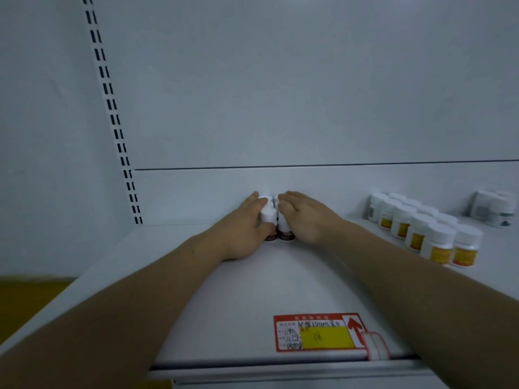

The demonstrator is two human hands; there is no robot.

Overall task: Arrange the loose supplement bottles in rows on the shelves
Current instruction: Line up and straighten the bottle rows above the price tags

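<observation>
- A person's left hand [247, 220] and right hand [303, 217] press flat against either side of a small cluster of brown-labelled bottles [278, 220], deep on the white shelf [252, 290] and close against the back panel [280, 108].
- The fingers of both hands are straight and together rather than curled; neither hand is closed around a bottle. The palms squeeze the group from left and right, apparently to draw it into tidy files running back toward the back panel.
- The cluster looks two bottles wide. Two dark bases and about four white caps can be made out; the hands hide the rest, so the full count cannot be told.
- To the right of the cluster, well apart from it, yellow-labelled bottles [421, 231] already stand in two files running forward from the back panel. About ten are visible; the rear file is partly hidden.
- Farther right again, at the frame's edge, a blurred group of grey-and-green-labelled bottles [497, 209] stands near the back panel. Their number cannot be counted.
- One red and yellow price tag [317, 332] sits on the shelf's front lip, nearer the camera than the cluster.
- One slotted upright [112, 108] rises left of the cluster, where the back panel ends.
</observation>
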